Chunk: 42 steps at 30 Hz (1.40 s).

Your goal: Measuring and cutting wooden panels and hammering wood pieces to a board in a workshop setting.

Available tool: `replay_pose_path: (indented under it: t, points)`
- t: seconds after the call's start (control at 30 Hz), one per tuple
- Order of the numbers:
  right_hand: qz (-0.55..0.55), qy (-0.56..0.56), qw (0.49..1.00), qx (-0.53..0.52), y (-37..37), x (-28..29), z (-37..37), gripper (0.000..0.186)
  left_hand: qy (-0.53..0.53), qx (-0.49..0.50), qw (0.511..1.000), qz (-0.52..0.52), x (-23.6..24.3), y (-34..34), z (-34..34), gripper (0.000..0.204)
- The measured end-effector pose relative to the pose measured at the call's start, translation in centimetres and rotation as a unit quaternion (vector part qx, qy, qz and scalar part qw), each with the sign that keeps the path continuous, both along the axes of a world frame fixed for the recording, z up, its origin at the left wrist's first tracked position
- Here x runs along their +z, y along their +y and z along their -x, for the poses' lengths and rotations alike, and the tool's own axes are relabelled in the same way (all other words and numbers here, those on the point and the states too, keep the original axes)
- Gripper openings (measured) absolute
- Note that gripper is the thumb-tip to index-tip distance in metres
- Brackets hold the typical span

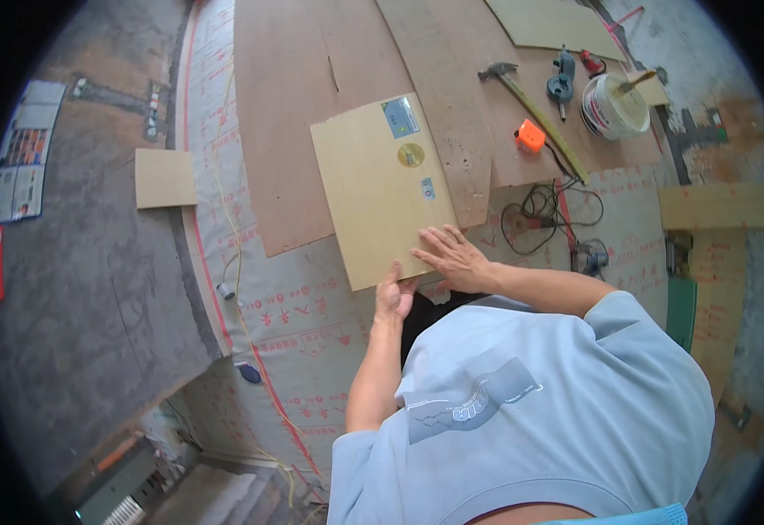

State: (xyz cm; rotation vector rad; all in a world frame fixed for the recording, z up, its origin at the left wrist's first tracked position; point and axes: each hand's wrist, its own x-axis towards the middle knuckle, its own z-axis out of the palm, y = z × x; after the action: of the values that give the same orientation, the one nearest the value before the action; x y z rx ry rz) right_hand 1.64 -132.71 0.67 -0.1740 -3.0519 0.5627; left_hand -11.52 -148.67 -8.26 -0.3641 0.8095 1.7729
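Observation:
A pale wooden board point(369, 192) with stickers along its right side lies over larger plywood sheets, its near end reaching toward my body. My left hand point(393, 296) grips the near edge, thumb on top and the other fingers mostly hidden below. Flat on the board's near right corner rests my right hand point(454, 260), fingers spread. The larger brown plywood point(286, 175) extends away under the board, with a narrower plank point(452, 131) on its right.
At the right lie a hammer point(539, 114), an orange tape measure point(530, 136), a blue-grey power tool point(561, 80) and a white bucket point(613, 109). A corded tool point(535, 223) with tangled black cable sits nearer. A small board point(165, 178) lies left, by a yellow cord point(237, 254).

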Motion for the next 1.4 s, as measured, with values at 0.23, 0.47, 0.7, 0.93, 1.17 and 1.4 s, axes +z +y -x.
replay_pose_path:
  t: [0.23, 0.47, 0.7, 0.93, 1.17, 1.4]
  points:
    - [-0.110, -0.054, 0.989, -0.085, -2.1, -0.7, 2.5, 0.049, 0.132, -0.013, 0.985, 0.113, 4.3, -6.6, 7.1, 0.078]
    - [-0.107, -0.098, 0.984, -0.108, -2.2, 0.3, 3.1, 0.051, 0.807, -0.430, 0.362, 0.180, 6.9, -5.2, 13.7, 0.109]
    - [-0.118, -0.086, 0.981, -0.128, -0.8, 0.3, 3.9, 0.052, 0.840, -0.413, 0.321, 0.147, 6.7, -3.1, 15.8, 0.113]
    - [-0.085, -0.118, 0.980, -0.139, 1.2, 0.8, 5.0, 0.062, 0.828, -0.462, 0.285, 0.141, 8.3, -1.0, 17.7, 0.108]
    - [-0.101, -0.137, 0.978, -0.120, 4.9, 0.3, 7.4, 0.085, 0.836, -0.450, 0.282, 0.138, 8.0, 1.8, 19.7, 0.102]
    - [-0.150, -0.176, 0.969, -0.089, 7.7, 0.9, 9.3, 0.084, 0.832, -0.463, 0.265, 0.152, 8.4, 4.5, 21.6, 0.102]
